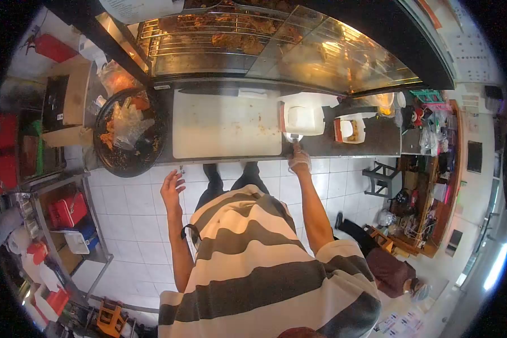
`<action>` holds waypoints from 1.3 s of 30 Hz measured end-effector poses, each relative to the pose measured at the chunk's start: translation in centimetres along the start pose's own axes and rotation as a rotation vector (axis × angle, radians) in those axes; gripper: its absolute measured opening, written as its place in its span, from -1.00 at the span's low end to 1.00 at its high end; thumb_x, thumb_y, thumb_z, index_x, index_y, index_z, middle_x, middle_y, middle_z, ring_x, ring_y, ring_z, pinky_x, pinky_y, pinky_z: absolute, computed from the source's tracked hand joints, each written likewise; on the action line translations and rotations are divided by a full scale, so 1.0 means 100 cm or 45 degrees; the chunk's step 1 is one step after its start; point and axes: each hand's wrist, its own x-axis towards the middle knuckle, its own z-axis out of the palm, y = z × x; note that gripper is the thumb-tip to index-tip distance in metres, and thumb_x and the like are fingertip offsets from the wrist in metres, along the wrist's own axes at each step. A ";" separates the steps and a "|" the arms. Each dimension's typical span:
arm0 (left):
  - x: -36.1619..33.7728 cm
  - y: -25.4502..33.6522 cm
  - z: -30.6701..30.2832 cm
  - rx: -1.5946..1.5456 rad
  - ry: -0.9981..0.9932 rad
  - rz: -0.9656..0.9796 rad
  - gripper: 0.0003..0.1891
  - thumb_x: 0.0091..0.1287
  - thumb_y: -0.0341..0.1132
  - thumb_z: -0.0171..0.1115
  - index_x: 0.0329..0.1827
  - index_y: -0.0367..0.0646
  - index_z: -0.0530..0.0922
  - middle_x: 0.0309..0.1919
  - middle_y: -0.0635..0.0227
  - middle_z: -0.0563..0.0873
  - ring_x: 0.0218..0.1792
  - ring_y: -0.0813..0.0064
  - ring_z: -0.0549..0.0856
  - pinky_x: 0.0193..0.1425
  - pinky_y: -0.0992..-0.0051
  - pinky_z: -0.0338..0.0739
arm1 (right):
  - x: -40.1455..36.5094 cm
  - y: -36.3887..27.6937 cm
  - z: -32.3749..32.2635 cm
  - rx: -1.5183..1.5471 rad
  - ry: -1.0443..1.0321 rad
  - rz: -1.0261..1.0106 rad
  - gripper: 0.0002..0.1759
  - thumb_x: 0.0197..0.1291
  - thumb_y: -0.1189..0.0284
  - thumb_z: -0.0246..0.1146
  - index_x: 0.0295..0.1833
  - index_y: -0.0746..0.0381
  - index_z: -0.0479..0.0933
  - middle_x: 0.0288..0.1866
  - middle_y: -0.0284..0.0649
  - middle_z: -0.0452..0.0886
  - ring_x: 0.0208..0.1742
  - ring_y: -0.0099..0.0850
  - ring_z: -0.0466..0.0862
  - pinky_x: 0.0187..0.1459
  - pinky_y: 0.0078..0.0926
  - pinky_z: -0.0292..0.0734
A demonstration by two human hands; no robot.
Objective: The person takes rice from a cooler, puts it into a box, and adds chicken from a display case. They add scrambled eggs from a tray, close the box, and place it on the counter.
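My left hand (172,187) hangs over the tiled floor before the counter, fingers apart and nothing in it. My right hand (299,161), in a clear plastic glove, reaches the counter's front edge. Its index finger stretches towards a small silver-white object (292,137), whose kind I cannot make out, at the near side of an open takeaway box (302,120). Other fingers of that hand are partly hidden. To the right stands a smaller open box (350,130) with some food inside. Left of the boxes lies a white cutting board (226,124) with crumbs on it.
A knife (211,91) lies behind the board. On the left is a round black tray (108,158) with a crumpled plastic bag and food scraps. A lit glass warming cabinet (332,50) rises behind the counter. Another person (386,270) is at lower right, near a grey stool (381,179).
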 end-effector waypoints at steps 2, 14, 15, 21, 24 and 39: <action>0.002 -0.001 0.002 0.008 -0.015 -0.015 -0.65 0.40 -0.23 0.10 0.16 -0.18 0.55 -0.05 0.26 0.69 -0.13 0.47 0.64 -0.13 0.52 0.52 | 0.004 0.001 -0.002 -0.058 -0.091 0.058 -0.11 0.16 0.26 0.19 0.56 -0.14 -0.09 0.15 0.18 0.51 0.15 0.07 0.55 0.14 -0.09 0.48; 0.006 0.001 0.006 -0.093 -0.012 0.029 -0.68 0.40 -0.24 0.13 0.14 -0.17 0.56 -0.08 0.28 0.68 -0.18 0.49 0.64 -0.17 0.52 0.54 | 0.000 -0.063 -0.089 -0.174 -0.267 -0.338 -0.18 0.14 0.29 0.16 0.48 0.32 0.05 0.16 0.12 0.53 0.12 0.00 0.58 0.11 -0.15 0.49; 0.007 0.000 0.004 -0.097 -0.005 0.032 -0.69 0.41 -0.24 0.13 0.14 -0.17 0.56 -0.08 0.28 0.68 -0.18 0.50 0.64 -0.16 0.52 0.53 | -0.011 -0.097 -0.121 -0.121 -0.200 -0.439 -0.25 0.18 0.30 0.15 0.45 0.33 0.13 0.12 0.13 0.56 0.09 0.00 0.59 0.09 -0.14 0.50; 0.009 0.001 0.003 -0.106 -0.039 0.077 -0.69 0.42 -0.23 0.11 0.13 -0.16 0.56 -0.08 0.29 0.68 -0.18 0.51 0.65 -0.16 0.53 0.53 | -0.031 -0.287 -0.327 0.358 1.357 -1.199 -0.53 0.06 0.51 0.17 0.17 0.19 0.53 0.07 -0.02 0.58 0.02 -0.04 0.59 0.05 -0.14 0.52; 0.005 0.002 -0.004 -0.132 -0.033 0.113 -0.69 0.42 -0.23 0.11 0.13 -0.17 0.57 -0.08 0.29 0.69 -0.18 0.52 0.65 -0.17 0.54 0.53 | 0.027 -0.334 -0.368 -0.445 0.742 -0.633 -0.52 0.22 0.32 0.06 0.27 0.14 0.46 0.19 0.00 0.53 0.19 -0.03 0.51 0.22 -0.08 0.38; -0.015 -0.035 -0.094 -0.388 0.277 0.015 -0.62 0.41 -0.17 0.08 0.18 -0.16 0.53 -0.08 0.28 0.67 -0.16 0.46 0.65 -0.16 0.52 0.56 | 0.110 -0.344 -0.392 -0.221 0.958 -0.109 -0.24 0.18 -0.18 0.08 0.45 -0.09 0.28 0.49 -0.25 0.27 0.49 -0.16 0.23 0.46 -0.10 0.05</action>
